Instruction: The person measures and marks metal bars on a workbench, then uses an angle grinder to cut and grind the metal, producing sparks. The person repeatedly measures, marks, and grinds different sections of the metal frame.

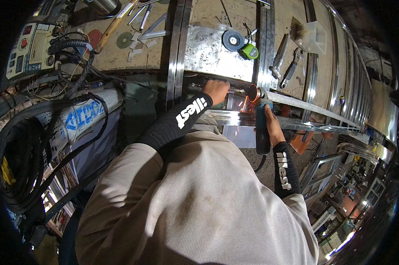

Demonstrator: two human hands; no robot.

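My right hand (274, 126) is wrapped round the body of a teal and black angle grinder (262, 132). The grinder's disc (252, 93) stands at the bench's near edge, and orange sparks fly off below and beside it. To its left, my left hand (217, 91) is closed at that same edge; whatever its fingers hold is hidden beneath them. A shiny metal bar (226, 117) runs crosswise between my body and the hands. Both forearms wear black sleeves with white lettering.
On the bench lie a grey disc (233, 40), a green tape measure (249, 51), a hammer (279, 59), an adjustable wrench (292, 70) and a clear plastic container (313, 37). Long metal profiles (178, 48) cross it. At left stand a welding machine (31, 49), black cables (20, 115) and a gas cylinder (82, 115).
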